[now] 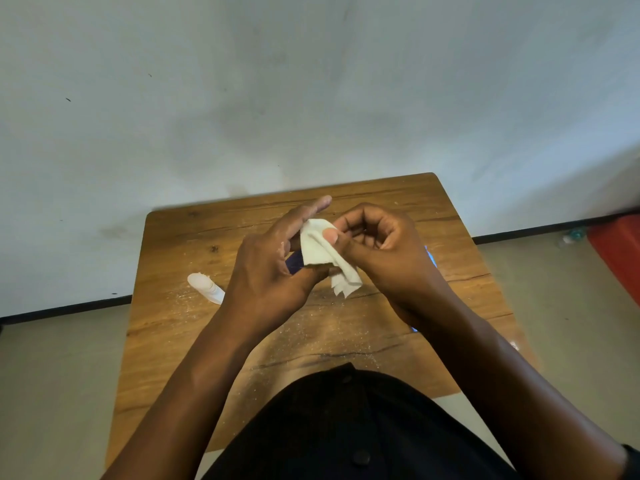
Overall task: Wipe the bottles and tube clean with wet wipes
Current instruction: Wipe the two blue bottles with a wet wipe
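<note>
Both of my hands are raised over the middle of a small wooden table point(194, 327). My left hand point(273, 271) grips a dark blue object point(294, 263), mostly hidden in the palm, so I cannot tell whether it is a bottle or the tube. My right hand point(377, 251) pinches a white wet wipe point(323, 258) against that object; the wipe's loose corner hangs down between my hands. A white bottle point(206, 287) lies on its side at the table's left edge, partly hidden by my left wrist.
A blue packet point(431, 259) peeks out from behind my right hand on the table's right side. White dust speckles the tabletop. A pale wall stands just beyond the table. A red object point(620, 251) sits on the floor at far right.
</note>
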